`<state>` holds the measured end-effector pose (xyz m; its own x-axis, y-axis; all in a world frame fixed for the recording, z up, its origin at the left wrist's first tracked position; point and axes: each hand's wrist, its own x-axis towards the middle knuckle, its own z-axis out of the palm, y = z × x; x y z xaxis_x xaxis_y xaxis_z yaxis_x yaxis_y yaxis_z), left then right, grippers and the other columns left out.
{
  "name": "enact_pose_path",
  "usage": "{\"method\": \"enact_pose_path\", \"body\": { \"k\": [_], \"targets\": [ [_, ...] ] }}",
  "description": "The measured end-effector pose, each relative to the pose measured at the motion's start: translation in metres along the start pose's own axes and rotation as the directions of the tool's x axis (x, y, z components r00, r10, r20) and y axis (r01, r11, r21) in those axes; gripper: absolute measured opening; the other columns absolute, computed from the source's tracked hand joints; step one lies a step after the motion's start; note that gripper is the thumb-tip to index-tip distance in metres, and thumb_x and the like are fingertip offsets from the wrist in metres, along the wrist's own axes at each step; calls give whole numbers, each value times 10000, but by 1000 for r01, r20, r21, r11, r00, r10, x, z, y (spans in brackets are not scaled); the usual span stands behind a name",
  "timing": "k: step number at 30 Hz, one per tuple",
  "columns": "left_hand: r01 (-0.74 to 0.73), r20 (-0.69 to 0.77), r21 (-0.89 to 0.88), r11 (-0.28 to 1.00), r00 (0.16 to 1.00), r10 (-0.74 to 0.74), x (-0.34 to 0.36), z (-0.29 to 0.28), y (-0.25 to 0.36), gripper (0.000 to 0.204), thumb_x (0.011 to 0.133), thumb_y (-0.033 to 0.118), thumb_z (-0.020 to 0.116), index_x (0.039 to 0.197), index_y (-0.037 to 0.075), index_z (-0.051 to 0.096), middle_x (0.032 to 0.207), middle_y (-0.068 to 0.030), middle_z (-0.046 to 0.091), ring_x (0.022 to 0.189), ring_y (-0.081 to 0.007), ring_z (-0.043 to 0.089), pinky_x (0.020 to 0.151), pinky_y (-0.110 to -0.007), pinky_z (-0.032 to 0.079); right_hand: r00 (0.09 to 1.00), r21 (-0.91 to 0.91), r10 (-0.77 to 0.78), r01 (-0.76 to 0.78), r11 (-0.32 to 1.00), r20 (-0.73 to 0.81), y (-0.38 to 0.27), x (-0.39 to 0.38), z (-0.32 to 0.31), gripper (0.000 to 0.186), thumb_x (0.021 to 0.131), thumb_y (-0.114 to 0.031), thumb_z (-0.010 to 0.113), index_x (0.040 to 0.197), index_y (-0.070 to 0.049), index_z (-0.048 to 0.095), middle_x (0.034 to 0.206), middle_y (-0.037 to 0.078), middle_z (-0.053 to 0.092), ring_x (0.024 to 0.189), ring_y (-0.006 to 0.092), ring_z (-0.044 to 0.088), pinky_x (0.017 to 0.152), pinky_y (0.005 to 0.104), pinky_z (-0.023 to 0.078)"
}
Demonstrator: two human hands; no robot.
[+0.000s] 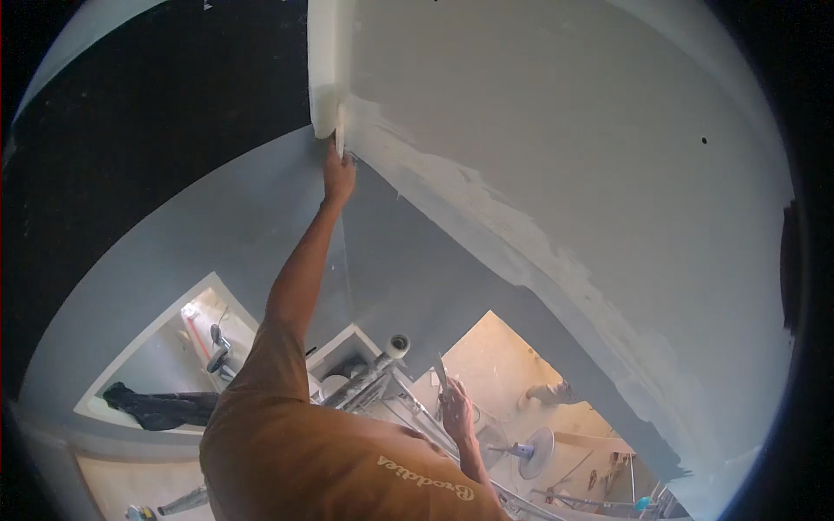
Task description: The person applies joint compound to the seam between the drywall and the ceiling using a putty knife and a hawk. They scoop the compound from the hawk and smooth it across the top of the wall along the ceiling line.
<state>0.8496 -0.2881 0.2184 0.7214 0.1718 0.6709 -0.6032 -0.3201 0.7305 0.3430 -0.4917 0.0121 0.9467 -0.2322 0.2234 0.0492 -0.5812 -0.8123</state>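
My left arm stretches up to the corner where a pale moulding meets the white ceiling panel. There my left hand is closed on a thin pale blade, seen nearly edge-on against the moulding's lower end; its handle is hidden by the fingers. A rough band of white filler runs from this corner along the panel's edge towards the lower right. Lower down, my right hand grips a putty knife, its narrow grey blade pointing up.
Blue-grey walls meet below the corner. Metal scaffold tubing stands close under me. Far below are a fan, a person and various items on the floor. A framed opening at left has dark cloth over its edge.
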Motion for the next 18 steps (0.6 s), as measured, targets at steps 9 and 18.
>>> {"method": "enact_pose_path", "body": {
  "k": [9,18],
  "targets": [
    [21,-28,105,994,999,-18,-37,43,40,638,920,-54,542,1517,13,329,1228,-303,601,1143,-456,593,970,-479,468,988,71,151,-148,986,-27,26,-47,-12,409,906,-40,586,1313,6,568,1193,210,617,1015,404,619,873,407,498],
    [-94,-9,-36,995,996,94,-99,50,93,636,902,-103,520,1503,-35,324,1366,-316,519,1236,-461,543,1025,-492,442,995,52,99,-97,994,-22,50,-52,-42,387,878,-4,570,1264,-8,592,1089,192,615,938,351,635,829,396,515]
  ]
}}
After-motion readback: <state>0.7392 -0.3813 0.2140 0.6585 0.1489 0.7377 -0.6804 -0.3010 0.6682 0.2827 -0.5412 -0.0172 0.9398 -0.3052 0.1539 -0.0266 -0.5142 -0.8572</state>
